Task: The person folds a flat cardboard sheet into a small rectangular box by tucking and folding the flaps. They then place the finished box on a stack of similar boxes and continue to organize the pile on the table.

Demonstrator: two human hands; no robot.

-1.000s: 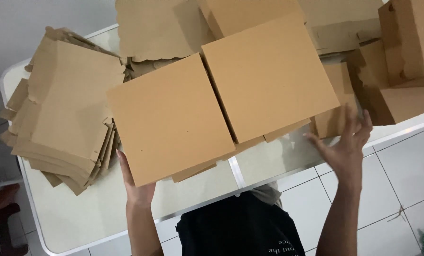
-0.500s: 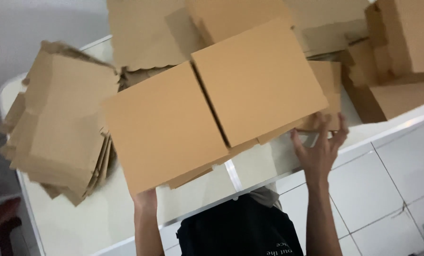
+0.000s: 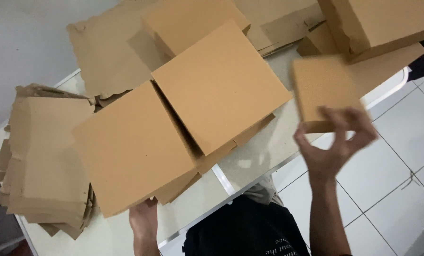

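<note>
Since 0.5 s ago, right hand (image 3: 335, 147) lifted a small cardboard piece (image 3: 323, 92) off bench (image 3: 264, 151), fingers clamped on its near edge. Left hand (image 3: 144, 220) holds 2-panel cardboard box (image 3: 174, 128) from below, fingers hidden, cannot tell. Flat stack (image 3: 46, 161) lies left.

A pile of flat brown cardboard blanks (image 3: 46, 161) lay at one end of the white table (image 3: 264, 154), more loose sheets (image 3: 110, 52) spread beyond it. Folded brown boxes (image 3: 387, 21) were stacked at the far corner, and pale floor tiles (image 3: 397, 175) showed beside the table
</note>
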